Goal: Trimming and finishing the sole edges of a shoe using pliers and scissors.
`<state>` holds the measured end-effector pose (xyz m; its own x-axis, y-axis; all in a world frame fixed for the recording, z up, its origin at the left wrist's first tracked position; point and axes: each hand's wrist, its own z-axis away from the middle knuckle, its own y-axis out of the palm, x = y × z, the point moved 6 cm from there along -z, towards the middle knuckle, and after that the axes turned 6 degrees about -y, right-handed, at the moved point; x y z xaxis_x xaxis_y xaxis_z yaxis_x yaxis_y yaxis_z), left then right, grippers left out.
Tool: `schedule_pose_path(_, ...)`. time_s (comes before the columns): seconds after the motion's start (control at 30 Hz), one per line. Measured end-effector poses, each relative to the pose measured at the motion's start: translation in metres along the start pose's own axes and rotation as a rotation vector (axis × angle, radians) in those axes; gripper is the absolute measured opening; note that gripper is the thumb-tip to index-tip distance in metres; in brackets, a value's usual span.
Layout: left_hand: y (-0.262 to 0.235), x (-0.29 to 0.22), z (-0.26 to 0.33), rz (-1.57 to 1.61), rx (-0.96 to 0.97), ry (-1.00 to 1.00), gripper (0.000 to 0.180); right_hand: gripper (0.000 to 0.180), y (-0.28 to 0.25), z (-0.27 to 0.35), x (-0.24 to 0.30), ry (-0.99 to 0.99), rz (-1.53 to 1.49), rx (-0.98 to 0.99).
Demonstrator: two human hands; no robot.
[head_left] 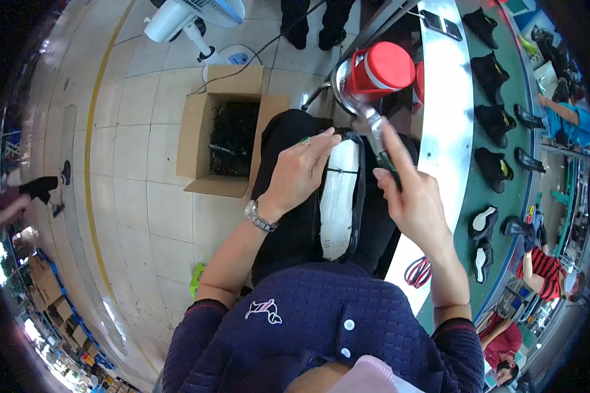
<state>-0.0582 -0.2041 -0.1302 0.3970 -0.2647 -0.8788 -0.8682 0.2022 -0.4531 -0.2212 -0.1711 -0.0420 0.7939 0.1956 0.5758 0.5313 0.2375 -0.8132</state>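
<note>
A shoe upper on a last (339, 196) lies bottom up in my lap, its white underside showing between black edges. A thin dark band crosses the white part. At the shoe's far end, my left hand (301, 170) bends its fingers against the black edge, thumb side hidden. My right hand (410, 193) is wrapped around the dark green handle of a hammer (376, 134). The hammer's metal head is smeared by motion, just beyond the far end of the shoe and close to my left fingertips. Whether it touches the shoe, I cannot tell.
A red lidded container (388, 67) stands on a round stool beyond my right hand. On my right runs a metal ledge (447, 98) beside a green conveyor (498, 252) with several black shoes. Left of my legs, an open cardboard box (195, 141) holds dark scraps.
</note>
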Motion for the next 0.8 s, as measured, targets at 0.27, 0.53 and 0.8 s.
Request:
schedule_pose_path(0.27,0.009,-0.003,-0.002,0.068,0.059,-0.067,0.024,0.073,0.025,0.001,-0.018,0.084,0.096,0.168)
schedule_pose_path(0.53,0.007,-0.008,-0.005,-0.094,0.083,0.020,0.046,0.066,0.021,0.090,-0.115,0.627,-0.117,-0.313)
schedule_pose_path(0.8,0.009,-0.018,-0.003,-0.409,0.074,0.176,0.065,0.072,0.078,0.204,-0.207,0.777,0.219,-0.331)
